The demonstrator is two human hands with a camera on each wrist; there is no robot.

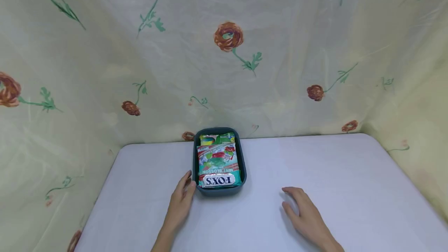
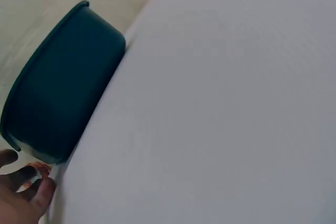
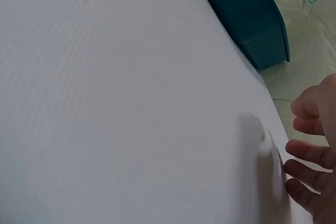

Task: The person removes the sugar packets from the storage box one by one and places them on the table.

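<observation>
A dark teal plastic tub (image 1: pixel 219 192) stands on the table, in the middle toward the back. Inside lies a FOX'S Mint Blossom candy bag (image 1: pixel 217 164), its lettering upside down in the head view. Behind it, partly covered, is a green and yellow packet (image 1: pixel 226 138). My left hand (image 1: pixel 180 202) is beside the tub's near left corner, fingers loosely bent and holding nothing; whether a fingertip touches the tub I cannot tell. My right hand (image 1: pixel 308 217) hovers low over the table, well right of the tub, thumb and fingers apart. The tub's outer wall (image 2: pixel 65 82) fills the upper left of the left wrist view.
A white-covered table (image 1: pixel 315 166) spreads out on both sides of the tub. Flower-patterned cloth (image 1: pixel 280 69) hangs behind the table and along both sides. The tub stands close to the table's back edge.
</observation>
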